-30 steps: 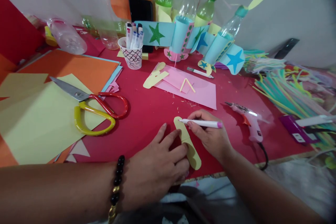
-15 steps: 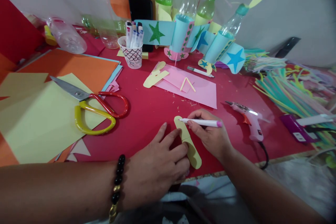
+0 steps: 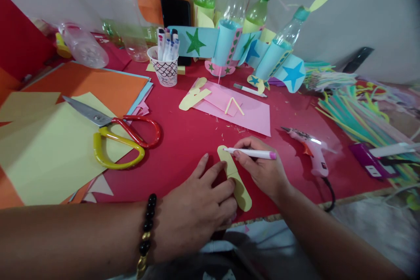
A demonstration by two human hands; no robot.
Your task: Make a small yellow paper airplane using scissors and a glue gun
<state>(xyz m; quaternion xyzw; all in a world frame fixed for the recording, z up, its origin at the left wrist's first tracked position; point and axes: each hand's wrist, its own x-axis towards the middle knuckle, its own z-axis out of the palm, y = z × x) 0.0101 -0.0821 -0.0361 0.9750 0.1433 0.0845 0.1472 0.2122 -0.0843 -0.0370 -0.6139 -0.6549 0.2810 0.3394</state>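
Note:
A long yellow paper strip with rounded ends (image 3: pixel 242 193) lies flat near the front edge of the red tabletop (image 3: pixel 183 140). My left hand (image 3: pixel 203 201) rests over its left side, fingers spread and fingertips touching the paper. My right hand (image 3: pixel 262 168) pinches a white marker with a pink end (image 3: pixel 252 153), its tip at the strip's upper end. Left of my hands, large scissors with one red and one yellow handle (image 3: pixel 113 129) lie open on yellow paper (image 3: pixel 55 148).
Behind my hands lie pink paper (image 3: pixel 252 116) and yellow cutouts (image 3: pixel 195 98). A cup of markers (image 3: pixel 164 68) stands before decorated bottle planes (image 3: pixel 226 41). To the right are a pink glue gun (image 3: pixel 310 148), a purple power strip (image 3: pixel 367 162) and bundled pipe cleaners (image 3: pixel 354 118).
Both hands and the paper strip stay in nearly the same place. The marker shows only a very slight shift, its tip still at the strip's upper end.

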